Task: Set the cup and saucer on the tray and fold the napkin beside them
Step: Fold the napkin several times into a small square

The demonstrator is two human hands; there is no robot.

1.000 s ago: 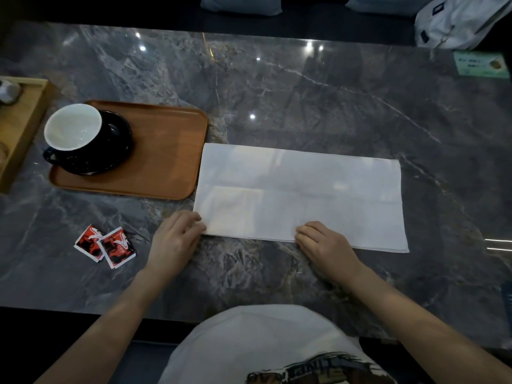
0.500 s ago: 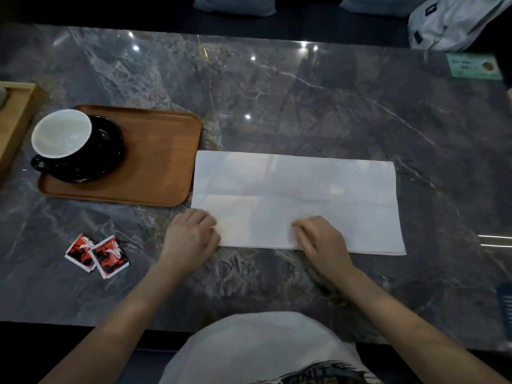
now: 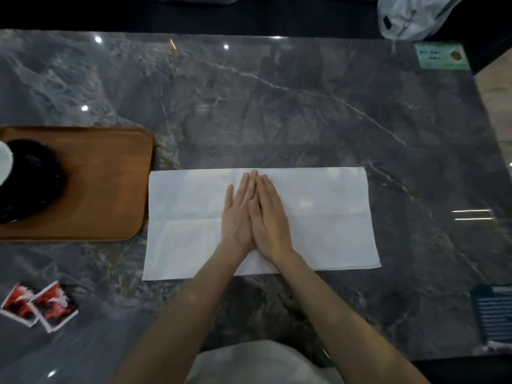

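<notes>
A white napkin (image 3: 327, 217) lies flat on the dark marble table, just right of a brown wooden tray (image 3: 105, 184). My left hand (image 3: 238, 214) and my right hand (image 3: 270, 217) rest palm-down side by side on the napkin's middle, fingers straight and pointing away from me, thumbs touching. Neither hand grips anything. On the tray's left part stands a black saucer (image 3: 30, 178) with a white-lined cup (image 3: 4, 164), both cut off by the frame's left edge.
Two red-and-white sachets (image 3: 41, 306) lie at the near left on the marble table (image 3: 277, 106). A green card (image 3: 442, 55) sits at the far right corner, a white bag (image 3: 410, 15) behind it. A dark card (image 3: 493, 311) lies at the right edge.
Both hands left the napkin's near edge and moved forward onto its middle, now flat and pressed together. The view shifted right, so the tray and cup sit further left.
</notes>
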